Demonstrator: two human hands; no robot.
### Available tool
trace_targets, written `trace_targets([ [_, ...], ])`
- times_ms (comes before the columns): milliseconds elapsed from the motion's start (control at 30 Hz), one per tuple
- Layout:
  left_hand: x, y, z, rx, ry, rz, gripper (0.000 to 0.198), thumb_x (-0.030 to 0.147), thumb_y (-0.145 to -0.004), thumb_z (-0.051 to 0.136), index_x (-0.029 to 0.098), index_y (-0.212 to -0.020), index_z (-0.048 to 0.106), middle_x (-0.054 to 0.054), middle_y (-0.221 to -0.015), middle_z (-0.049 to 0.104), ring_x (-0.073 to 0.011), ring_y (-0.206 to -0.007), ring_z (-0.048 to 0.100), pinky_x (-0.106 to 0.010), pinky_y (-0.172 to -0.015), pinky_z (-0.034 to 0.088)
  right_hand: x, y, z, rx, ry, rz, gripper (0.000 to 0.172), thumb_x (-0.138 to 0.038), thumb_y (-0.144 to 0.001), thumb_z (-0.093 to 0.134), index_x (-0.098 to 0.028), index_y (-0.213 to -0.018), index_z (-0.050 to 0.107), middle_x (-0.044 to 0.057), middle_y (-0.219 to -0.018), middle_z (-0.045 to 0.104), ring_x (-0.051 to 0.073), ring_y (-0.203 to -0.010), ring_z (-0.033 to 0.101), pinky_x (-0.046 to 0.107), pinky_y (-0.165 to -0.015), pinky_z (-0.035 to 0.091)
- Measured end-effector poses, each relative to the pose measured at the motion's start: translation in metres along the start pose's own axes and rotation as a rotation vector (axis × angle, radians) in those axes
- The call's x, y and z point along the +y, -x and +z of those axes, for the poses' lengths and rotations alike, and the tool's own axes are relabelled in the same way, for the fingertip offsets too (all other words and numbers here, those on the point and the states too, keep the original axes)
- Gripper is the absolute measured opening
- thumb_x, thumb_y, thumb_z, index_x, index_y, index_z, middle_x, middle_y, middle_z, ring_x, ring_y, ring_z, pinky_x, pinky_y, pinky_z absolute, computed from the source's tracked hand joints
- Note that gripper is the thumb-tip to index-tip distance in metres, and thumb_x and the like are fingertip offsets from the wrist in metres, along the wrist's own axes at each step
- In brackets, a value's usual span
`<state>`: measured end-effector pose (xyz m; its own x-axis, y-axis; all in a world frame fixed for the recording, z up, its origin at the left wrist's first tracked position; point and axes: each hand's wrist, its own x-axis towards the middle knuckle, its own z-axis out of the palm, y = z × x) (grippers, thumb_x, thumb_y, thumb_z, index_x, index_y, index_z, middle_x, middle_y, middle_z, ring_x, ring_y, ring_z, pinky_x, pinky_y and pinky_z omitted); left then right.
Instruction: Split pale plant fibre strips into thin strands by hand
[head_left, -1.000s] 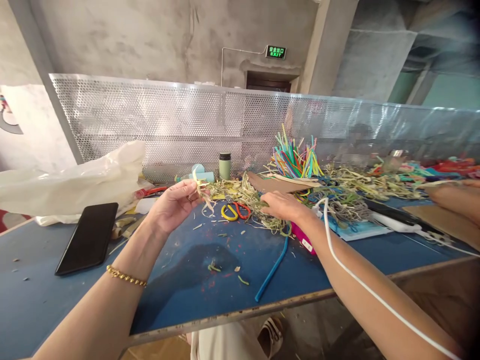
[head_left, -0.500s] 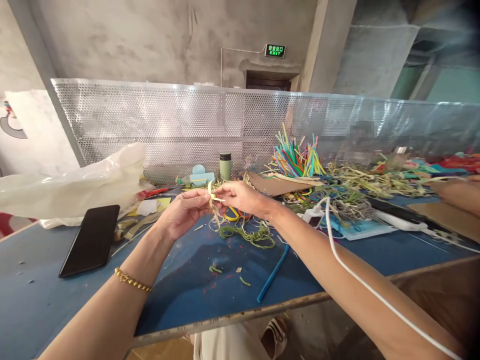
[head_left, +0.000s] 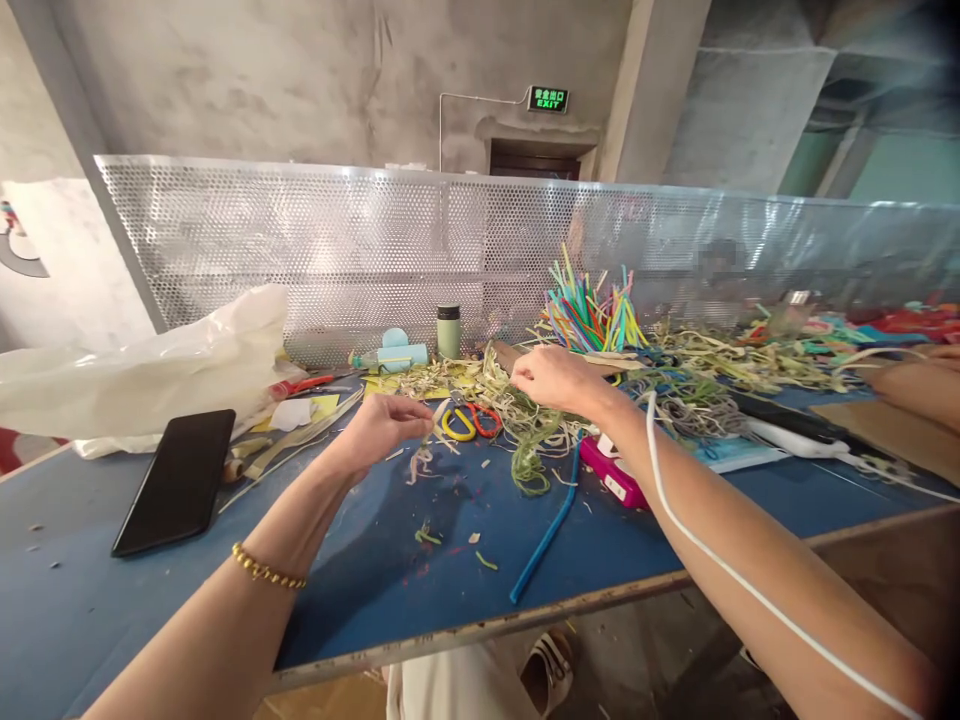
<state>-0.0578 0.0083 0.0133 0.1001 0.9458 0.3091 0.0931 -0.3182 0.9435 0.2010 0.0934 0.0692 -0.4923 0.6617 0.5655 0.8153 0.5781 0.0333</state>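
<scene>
My left hand (head_left: 384,432) is closed in a pinch on a small piece of pale plant-fibre strips (head_left: 424,458), whose loose ends hang below the fingertips. My right hand (head_left: 553,375) is over a tangle of pale and green fibre strands (head_left: 529,425), fingers curled in; whatever they hold is hidden. Between the hands lie scissors with one yellow and one red handle loop (head_left: 486,420). A blue pipe cleaner (head_left: 547,540) lies nearer the table edge.
A black phone (head_left: 176,480) and a plastic bag (head_left: 150,365) are on the left. Behind stand a green bottle (head_left: 448,333) and a bunch of coloured pipe cleaners (head_left: 592,310). A pink power strip (head_left: 611,470) and white cable (head_left: 697,550) lie right. Another person's arm (head_left: 911,385) shows far right.
My right hand has let go of the pale strip piece and moved right, to the fibre tangle. The left hand keeps the piece, slightly lower. The scissors and pink power strip show more.
</scene>
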Motion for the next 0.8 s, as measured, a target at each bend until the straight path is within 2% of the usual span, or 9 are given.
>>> trace_targets([
  [133,0.005,0.004,0.004,-0.094,0.072,0.105,0.007,0.02,-0.068,0.077,0.017,-0.075,0.078,-0.008,-0.105,0.072,-0.0199,-0.096,0.063,-0.031,-0.086,0.045,-0.007,-0.001,-0.019,0.235,-0.157,0.01,0.022,-0.029,-0.083,0.057,-0.018,-0.075,0.075,0.003,-0.065,0.065,0.014,-0.057,0.05,0.028,-0.058,0.031],
  [233,0.01,0.005,0.005,-0.062,0.16,0.143,0.007,0.02,-0.07,0.077,0.017,-0.077,0.077,-0.008,-0.105,0.072,-0.0197,-0.099,0.062,-0.031,-0.09,0.045,-0.025,-0.004,-0.019,0.088,-0.349,-0.089,0.021,-0.031,-0.08,0.062,-0.017,-0.075,0.076,0.001,-0.061,0.064,0.011,-0.054,0.048,0.026,-0.055,0.031],
  [333,0.012,0.006,0.004,-0.076,0.301,0.109,0.01,0.021,-0.07,0.078,0.016,-0.078,0.076,-0.008,-0.091,0.073,-0.0175,-0.082,0.064,-0.031,-0.078,0.048,-0.056,-0.004,-0.009,-0.108,-0.506,-0.206,0.021,-0.033,-0.081,0.063,-0.018,-0.081,0.078,0.001,-0.068,0.068,0.01,-0.056,0.05,0.025,-0.055,0.033],
  [433,0.01,0.004,0.002,-0.167,0.372,0.007,0.016,0.024,-0.07,0.078,0.013,-0.081,0.076,-0.008,-0.072,0.071,-0.0176,-0.066,0.064,-0.032,-0.068,0.049,-0.079,-0.004,-0.003,-0.068,-0.577,-0.275,0.021,-0.03,-0.083,0.061,-0.018,-0.085,0.078,0.002,-0.069,0.068,0.009,-0.058,0.05,0.024,-0.055,0.033],
  [500,0.01,0.003,-0.001,-0.156,0.36,-0.016,0.016,0.024,-0.071,0.078,0.012,-0.08,0.075,-0.009,-0.068,0.071,-0.0185,-0.066,0.065,-0.032,-0.068,0.049,-0.081,-0.004,-0.001,-0.055,-0.593,-0.267,0.022,-0.03,-0.083,0.061,-0.016,-0.077,0.076,0.0,-0.06,0.062,0.008,-0.052,0.044,0.024,-0.051,0.029],
  [600,0.014,0.004,-0.005,-0.128,0.285,0.031,0.012,0.022,-0.072,0.076,0.011,-0.077,0.075,-0.009,-0.07,0.072,-0.018,-0.069,0.066,-0.032,-0.072,0.049,-0.067,-0.006,0.007,-0.356,-0.724,-0.214,0.035,-0.043,-0.086,0.056,-0.014,-0.072,0.072,-0.003,-0.047,0.049,0.006,-0.043,0.035,0.023,-0.044,0.026],
  [667,0.018,0.008,-0.006,-0.236,0.237,0.038,0.011,0.022,-0.073,0.075,0.012,-0.078,0.076,-0.01,-0.073,0.072,-0.0193,-0.07,0.066,-0.033,-0.073,0.049,-0.057,-0.008,0.022,-0.657,-0.86,-0.115,0.049,-0.052,-0.092,0.041,-0.014,-0.087,0.072,-0.001,-0.051,0.055,0.007,-0.039,0.038,0.022,-0.041,0.029],
  [733,0.023,0.013,-0.006,-0.381,0.214,0.024,0.012,0.023,-0.075,0.074,0.014,-0.081,0.077,-0.011,-0.074,0.073,-0.021,-0.071,0.067,-0.034,-0.071,0.049,-0.056,-0.009,0.045,-0.687,-0.875,-0.013,0.04,-0.048,-0.089,0.048,-0.014,-0.089,0.069,0.001,-0.058,0.061,0.006,-0.038,0.043,0.021,-0.039,0.031],
  [800,0.025,0.017,-0.005,-0.481,0.192,0.014,0.011,0.024,-0.075,0.074,0.015,-0.081,0.077,-0.011,-0.074,0.073,-0.0216,-0.069,0.067,-0.035,-0.069,0.049,-0.065,-0.007,0.071,-0.668,-0.783,-0.085,0.022,-0.036,-0.08,0.062,-0.015,-0.08,0.069,0.0,-0.056,0.06,0.007,-0.038,0.044,0.02,-0.039,0.033],
])
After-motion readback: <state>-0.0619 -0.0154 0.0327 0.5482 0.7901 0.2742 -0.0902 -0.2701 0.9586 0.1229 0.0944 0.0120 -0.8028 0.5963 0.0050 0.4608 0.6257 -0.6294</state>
